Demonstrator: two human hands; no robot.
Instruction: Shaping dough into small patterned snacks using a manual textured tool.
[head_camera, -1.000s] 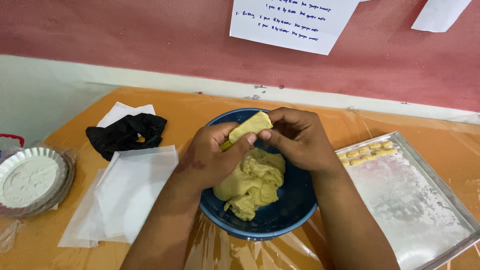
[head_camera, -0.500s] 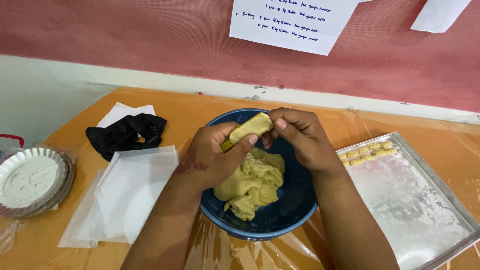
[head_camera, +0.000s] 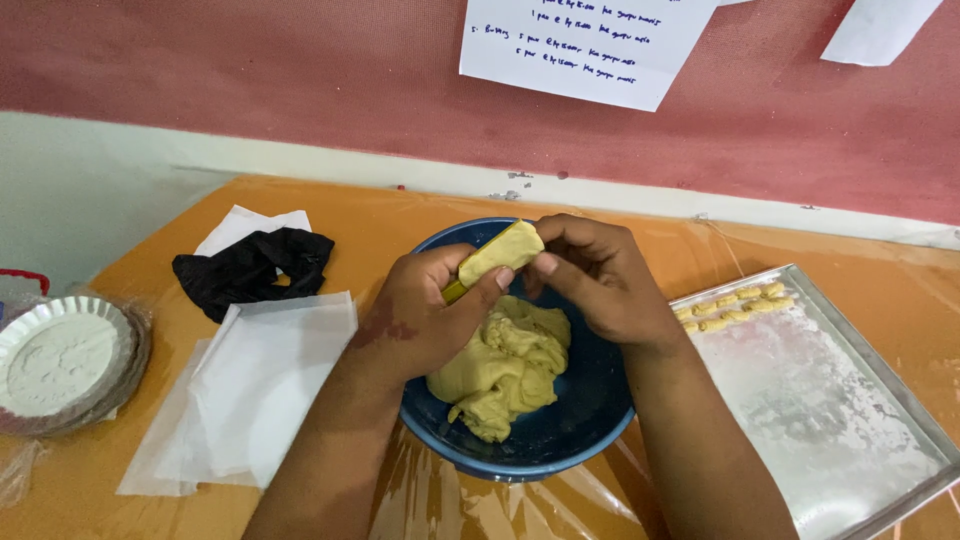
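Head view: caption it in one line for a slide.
Both hands press yellow dough over a blue bowl beside a floured tray.

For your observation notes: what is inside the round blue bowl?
A lump of pale yellow dough lies in the round blue bowl. The left hand and right hand cover its far part.

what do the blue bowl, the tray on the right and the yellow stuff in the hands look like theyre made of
Blue bowl: probably plastic, with an even colour and a dull sheen.
Tray: thin metal, likely aluminium, going by its grey shine and raised rim; it is dusted with white powder.
Yellow piece, pinched between the left hand and right hand: soft dough, matte and lumpy like the mass in the bowl.
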